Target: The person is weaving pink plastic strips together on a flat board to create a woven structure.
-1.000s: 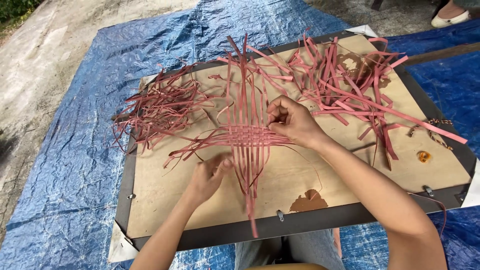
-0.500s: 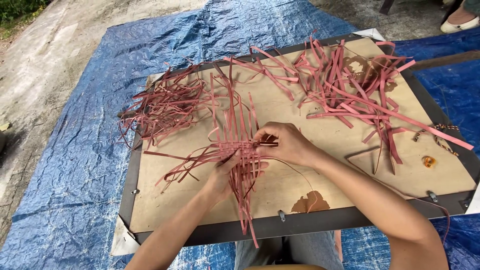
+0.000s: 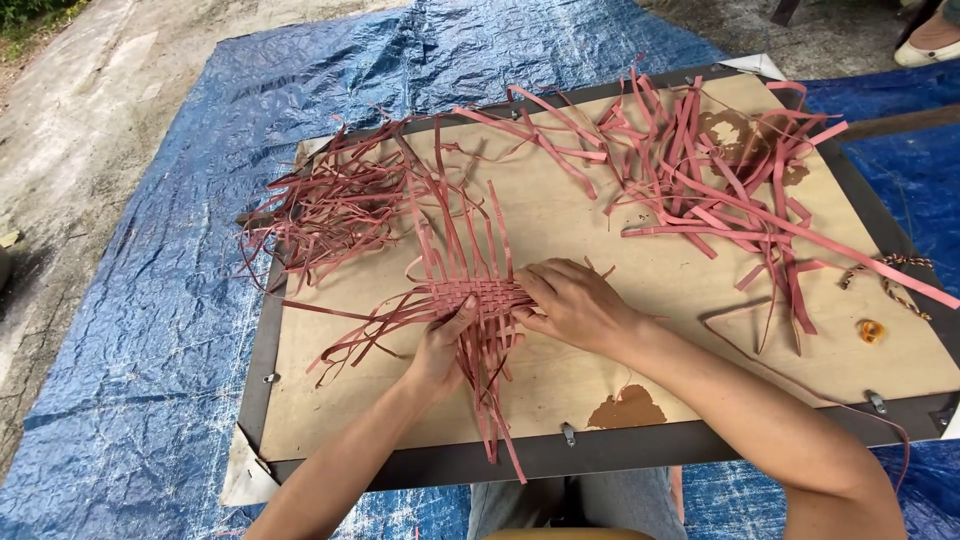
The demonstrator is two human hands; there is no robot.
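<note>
Single head view, worn by the person, looking down and forward from above the lap. Near enough that the board (image 3: pixel 600 230) fills most of the frame, its near edge at 6 o'clock, far edge toward 12. Both forearms enter from 6 o'clock, the hands meeting at centre. Blue tarp (image 3: pixel 180 300) spreads from 9 to 12; bare ground at 10–11. No second view to share.

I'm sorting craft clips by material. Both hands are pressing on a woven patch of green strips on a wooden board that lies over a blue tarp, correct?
Not quite: the strips are reddish-pink, not green, as the head view shows. The rest holds: the left hand and right hand press on the woven patch, on a wooden board over a blue tarp.
</note>
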